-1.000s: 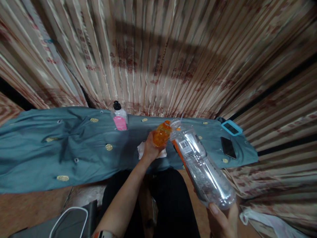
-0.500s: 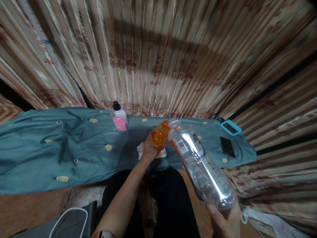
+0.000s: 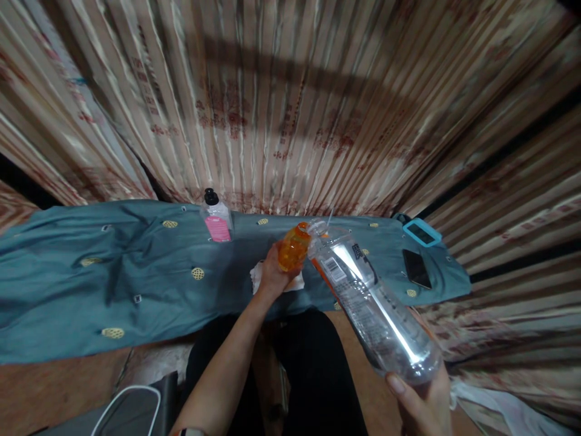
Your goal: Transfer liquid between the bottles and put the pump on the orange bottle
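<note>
My left hand (image 3: 272,274) is closed around a small translucent orange bottle (image 3: 293,249), its neck pointing up and to the right. My right hand (image 3: 420,399) grips the base end of a large clear plastic bottle (image 3: 374,303) with a barcode and dark print. That bottle slants up to the left, its neck right beside the orange bottle's mouth. Whether the two mouths touch I cannot tell. Part of a white cloth or tissue (image 3: 256,277) shows beneath my left hand.
A green patterned cloth (image 3: 149,260) covers the table. On it stand a black-capped bottle with a pink label (image 3: 218,225), a dark phone (image 3: 416,269) and a light-blue-framed device (image 3: 422,232). Pleated curtains (image 3: 272,109) hang close behind. A white plastic bag (image 3: 494,406) lies lower right.
The base of the large clear bottle and my right hand have shifted slightly to the right. My left hand and the orange bottle have barely moved.
</note>
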Tool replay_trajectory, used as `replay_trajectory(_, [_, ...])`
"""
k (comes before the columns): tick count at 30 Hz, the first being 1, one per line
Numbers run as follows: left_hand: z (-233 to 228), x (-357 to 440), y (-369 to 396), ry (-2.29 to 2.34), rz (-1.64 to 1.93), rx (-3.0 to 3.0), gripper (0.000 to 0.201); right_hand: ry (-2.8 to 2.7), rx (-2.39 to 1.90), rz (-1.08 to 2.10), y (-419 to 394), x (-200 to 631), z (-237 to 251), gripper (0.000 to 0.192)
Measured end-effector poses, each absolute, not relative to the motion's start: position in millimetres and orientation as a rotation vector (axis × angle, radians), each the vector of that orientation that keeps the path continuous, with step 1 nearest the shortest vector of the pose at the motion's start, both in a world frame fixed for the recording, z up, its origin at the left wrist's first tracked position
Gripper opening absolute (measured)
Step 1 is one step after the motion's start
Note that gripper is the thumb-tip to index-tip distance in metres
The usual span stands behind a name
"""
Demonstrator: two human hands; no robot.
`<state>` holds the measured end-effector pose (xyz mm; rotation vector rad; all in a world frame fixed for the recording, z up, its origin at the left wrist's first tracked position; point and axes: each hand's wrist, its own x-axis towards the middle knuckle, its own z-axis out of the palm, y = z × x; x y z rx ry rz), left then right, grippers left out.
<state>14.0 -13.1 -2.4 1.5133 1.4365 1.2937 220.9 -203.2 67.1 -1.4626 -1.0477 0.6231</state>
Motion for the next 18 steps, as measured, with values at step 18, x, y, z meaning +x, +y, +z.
replay_trajectory(18, [6.6, 12.2, -13.6, 1.484, 1.259, 1.536, 0.061, -1.160, -1.480, 0.428, -203.2, 207.4, 81.5, 0.091])
